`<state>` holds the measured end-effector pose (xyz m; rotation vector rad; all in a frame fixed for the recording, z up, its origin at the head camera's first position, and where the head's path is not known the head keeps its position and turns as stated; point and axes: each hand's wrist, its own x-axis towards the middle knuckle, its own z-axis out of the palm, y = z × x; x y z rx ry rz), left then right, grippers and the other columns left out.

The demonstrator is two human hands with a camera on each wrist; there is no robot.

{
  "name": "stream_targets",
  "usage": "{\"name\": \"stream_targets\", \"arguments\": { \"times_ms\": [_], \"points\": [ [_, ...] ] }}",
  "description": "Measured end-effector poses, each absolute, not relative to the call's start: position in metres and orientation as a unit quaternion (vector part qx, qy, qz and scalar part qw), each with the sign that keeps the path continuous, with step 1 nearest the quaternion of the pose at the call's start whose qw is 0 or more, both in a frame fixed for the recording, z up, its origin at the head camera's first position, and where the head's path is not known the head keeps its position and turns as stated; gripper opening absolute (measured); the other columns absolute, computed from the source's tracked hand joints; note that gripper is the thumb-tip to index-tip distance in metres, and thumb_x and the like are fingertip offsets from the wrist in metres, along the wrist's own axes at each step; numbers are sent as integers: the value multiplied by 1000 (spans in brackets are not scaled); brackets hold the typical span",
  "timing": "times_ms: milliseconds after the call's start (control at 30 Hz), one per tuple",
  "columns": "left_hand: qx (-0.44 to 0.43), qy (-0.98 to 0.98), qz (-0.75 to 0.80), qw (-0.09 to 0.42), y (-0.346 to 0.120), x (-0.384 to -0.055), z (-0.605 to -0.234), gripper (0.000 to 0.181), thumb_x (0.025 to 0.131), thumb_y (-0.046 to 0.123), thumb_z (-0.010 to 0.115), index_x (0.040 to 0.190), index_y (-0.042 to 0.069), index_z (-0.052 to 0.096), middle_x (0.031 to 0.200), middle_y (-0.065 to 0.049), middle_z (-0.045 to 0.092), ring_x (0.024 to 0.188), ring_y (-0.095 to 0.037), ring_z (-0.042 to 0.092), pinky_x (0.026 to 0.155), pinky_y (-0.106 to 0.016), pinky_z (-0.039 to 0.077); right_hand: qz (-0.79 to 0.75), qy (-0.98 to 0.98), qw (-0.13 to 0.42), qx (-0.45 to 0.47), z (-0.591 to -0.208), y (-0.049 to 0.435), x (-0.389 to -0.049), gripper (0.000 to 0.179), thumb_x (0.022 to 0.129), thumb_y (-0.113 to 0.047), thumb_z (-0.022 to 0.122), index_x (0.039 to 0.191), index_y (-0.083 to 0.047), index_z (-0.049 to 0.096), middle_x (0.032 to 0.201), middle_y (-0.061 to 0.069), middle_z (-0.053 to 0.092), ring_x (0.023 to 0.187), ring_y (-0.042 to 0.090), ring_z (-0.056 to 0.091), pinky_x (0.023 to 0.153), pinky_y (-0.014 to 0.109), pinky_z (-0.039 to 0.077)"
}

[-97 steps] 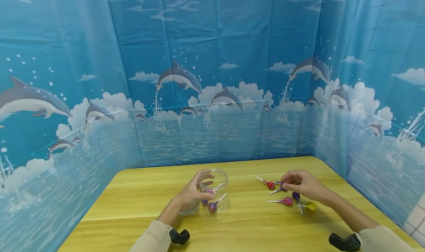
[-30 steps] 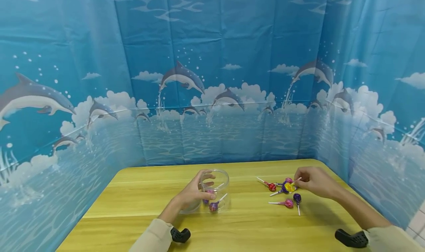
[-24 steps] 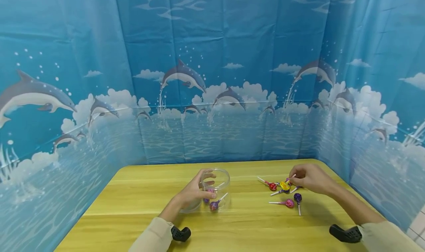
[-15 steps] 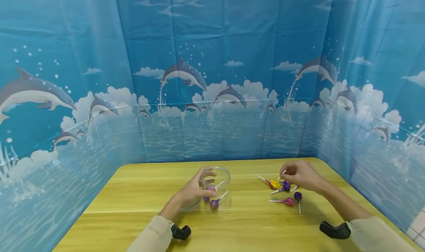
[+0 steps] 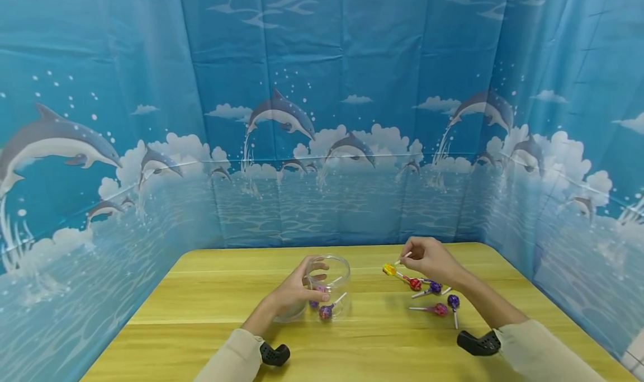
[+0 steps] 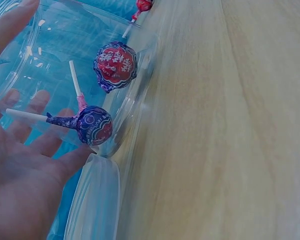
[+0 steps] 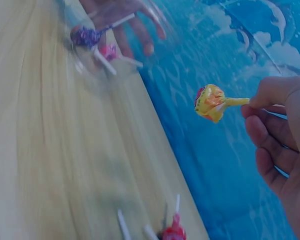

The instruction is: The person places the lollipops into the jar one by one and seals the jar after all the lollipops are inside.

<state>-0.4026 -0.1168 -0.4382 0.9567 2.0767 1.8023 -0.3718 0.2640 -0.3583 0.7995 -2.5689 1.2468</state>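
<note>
My left hand [image 5: 292,295] holds a clear jar [image 5: 347,278] upright on the table, the thumb on its near side and the fingers behind it. Inside lie several wrapped lollipops, among them a purple lollipop [image 6: 95,125] and another showing a red and purple wrapper [image 6: 115,66]. Off to the jar's right, my right hand [image 5: 435,262] pinches a yellow lollipop [image 7: 210,102] by its stick between thumb and fingertips. Its wrapped head points left toward the jar, above the table.
Below and right of my right hand lie a red lollipop [image 5: 415,284], a purple one [image 5: 435,287], a pink one [image 5: 440,309] and a dark purple one [image 5: 454,302]. A clear lid [image 6: 92,200] rests beside the jar. A dolphin-print curtain [image 5: 312,203] surrounds the wooden table [image 5: 201,303].
My right hand has taken the yellow lollipop from the right of the group and carried it left, past the purple and red ones. My left hand stays on the jar.
</note>
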Motion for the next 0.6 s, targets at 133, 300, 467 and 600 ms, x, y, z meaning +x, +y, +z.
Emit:
{"name": "stream_targets", "arguments": {
  "times_ms": [133,300,467,600],
  "points": [
    [325,711,614,113,-117,-403,-440,85,91,18,81,159,20,31,157,-17,37,145,-49,34,107,-48,46,436,-850,91,281,-353,245,-375,6,99,-10,70,98,-5,66,95,6,73,90,21,72,80,38,58],
    [323,712,613,111,-117,-402,-440,86,91,17,81,160,20,30,158,-20,36,144,-48,34,106,-48,47,454,-834,93,298,-346,219,-375,6,99,-9,69,98,-4,66,95,4,72,91,20,73,81,39,58],
    [321,712,614,112,-116,-403,-438,85,92,15,80,160,20,30,157,-18,37,144,-48,36,107,-49,46,466,-823,91,312,-343,196,-377,6,99,-8,69,99,-4,66,96,5,72,92,21,72,79,39,57],
    [318,713,615,114,-116,-403,-438,84,92,13,78,160,20,30,156,-18,38,144,-49,35,107,-51,45,461,-817,88,335,-343,178,-381,3,100,-7,68,98,-7,66,97,8,72,93,21,73,79,40,58]
  ]
}}
